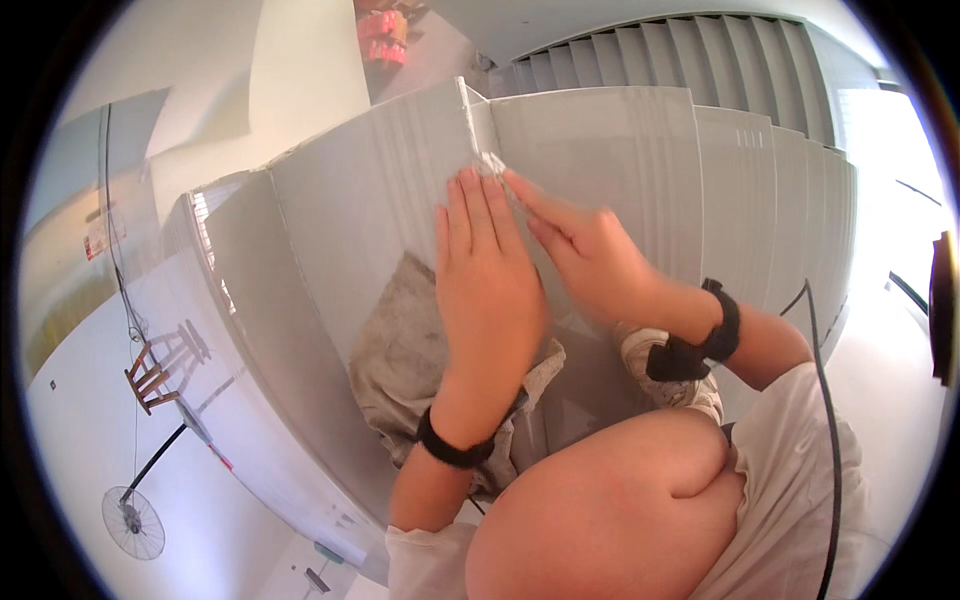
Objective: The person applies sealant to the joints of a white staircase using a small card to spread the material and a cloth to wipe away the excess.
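Observation:
My left hand (488, 280) lies open, fingers straight and side by side, on a pale grey panel (340, 195) just left of a vertical seam with white material (485, 160) near its top. My right hand (590, 255) is closed beside it, index finger reaching to that seam; whatever it may hold is hidden. A stained, crumpled cloth (390, 340) lies beneath my left wrist. A second grey panel (590, 130) continues right of the seam. My shoe (640, 360) shows behind my right wrist, and my bare bent leg (590, 500) fills the lower middle.
Grey steps (770, 220) continue to the right, with another flight (660, 60) above. Far below left stand a wooden stool (155, 385) and a fan (133, 520). Red objects (385, 40) sit in the distance. A black cable (830, 420) hangs beside my right arm.

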The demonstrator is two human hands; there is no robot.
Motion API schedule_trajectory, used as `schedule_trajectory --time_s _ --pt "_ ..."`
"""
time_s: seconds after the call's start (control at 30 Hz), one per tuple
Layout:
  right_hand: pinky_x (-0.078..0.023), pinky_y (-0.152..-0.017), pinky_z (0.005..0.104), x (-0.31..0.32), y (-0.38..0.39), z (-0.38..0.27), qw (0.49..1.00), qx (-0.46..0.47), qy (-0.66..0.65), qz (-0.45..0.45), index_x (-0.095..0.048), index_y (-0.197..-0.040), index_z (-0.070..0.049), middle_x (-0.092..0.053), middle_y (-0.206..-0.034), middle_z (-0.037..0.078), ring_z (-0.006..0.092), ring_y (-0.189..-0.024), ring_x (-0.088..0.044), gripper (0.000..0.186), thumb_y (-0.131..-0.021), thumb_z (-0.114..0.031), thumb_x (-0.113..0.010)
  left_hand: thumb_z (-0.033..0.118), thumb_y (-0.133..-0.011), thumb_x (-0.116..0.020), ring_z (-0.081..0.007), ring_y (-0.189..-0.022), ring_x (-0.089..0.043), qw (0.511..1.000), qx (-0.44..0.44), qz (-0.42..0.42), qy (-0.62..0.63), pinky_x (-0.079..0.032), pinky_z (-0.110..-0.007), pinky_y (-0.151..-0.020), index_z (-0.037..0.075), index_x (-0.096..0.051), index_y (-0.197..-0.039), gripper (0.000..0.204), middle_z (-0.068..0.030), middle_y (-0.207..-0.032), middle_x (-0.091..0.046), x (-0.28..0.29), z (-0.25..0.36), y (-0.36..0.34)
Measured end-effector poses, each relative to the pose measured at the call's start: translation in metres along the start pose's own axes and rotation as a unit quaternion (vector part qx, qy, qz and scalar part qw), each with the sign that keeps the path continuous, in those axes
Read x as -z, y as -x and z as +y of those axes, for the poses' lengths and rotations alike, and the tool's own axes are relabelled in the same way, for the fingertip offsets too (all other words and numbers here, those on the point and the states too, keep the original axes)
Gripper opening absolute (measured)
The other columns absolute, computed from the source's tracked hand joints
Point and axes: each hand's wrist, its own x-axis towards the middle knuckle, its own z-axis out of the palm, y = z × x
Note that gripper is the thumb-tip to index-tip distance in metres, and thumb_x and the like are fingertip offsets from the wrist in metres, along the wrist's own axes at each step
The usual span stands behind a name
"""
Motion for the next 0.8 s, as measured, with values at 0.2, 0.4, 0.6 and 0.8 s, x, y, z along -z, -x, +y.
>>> schedule_trajectory --time_s 0.2,0.4,0.6,0.8 --pt "-0.051 -0.066 0.0362 -0.005 -0.012 0.014 0.984 0.139 -0.035 0.107 -0.05 -0.142 -0.004 -0.06 -0.081 0.027 0.036 -0.06 -0.053 0.044 -0.099 -0.01 -0.052 0.003 -0.091 -0.052 -0.0407 -0.135 -0.046 1.0 0.0 -0.017 -0.003 -0.036 -0.049 -0.114 -0.013 -0.046 -0.136 0.049 -0.0302 -0.142 -0.049 0.001 -0.002 -0.008" --pt "-0.046 -0.067 0.0268 -0.003 -0.005 -0.006 0.999 -0.013 0.0 0.035 -0.049 -0.146 -0.01 -0.062 -0.076 0.009 0.0097 -0.072 -0.041 0.045 -0.101 -0.007 -0.051 0.004 -0.091 -0.053 -0.0401 -0.134 -0.048 1.0 -0.018 0.007 0.009 -0.037 -0.048 -0.114 -0.013 -0.049 -0.134 0.047 -0.0304 -0.139 -0.051 0.0 -0.012 -0.008" --pt "-0.042 -0.062 0.0251 -0.009 -0.013 0.009 0.994 0.049 -0.053 0.088 -0.049 -0.146 -0.01 -0.05 -0.07 0.004 0.0069 -0.068 -0.039 0.045 -0.102 -0.01 -0.052 0.006 -0.09 -0.053 -0.0399 -0.134 -0.048 1.0 -0.014 -0.024 -0.001 -0.036 -0.047 -0.114 -0.013 -0.05 -0.134 0.048 -0.0308 -0.139 -0.052 0.006 -0.011 -0.012" --pt "-0.048 -0.067 0.0329 -0.005 -0.014 -0.005 0.998 -0.046 -0.03 0.029 -0.051 -0.142 -0.006 -0.055 -0.076 0.023 0.0251 -0.063 -0.042 0.043 -0.1 -0.011 -0.051 0.007 -0.09 -0.053 -0.039 -0.133 -0.049 0.999 -0.042 0.008 -0.012 -0.036 -0.046 -0.114 -0.013 -0.05 -0.133 0.047 -0.0306 -0.139 -0.052 -0.001 -0.022 -0.017"
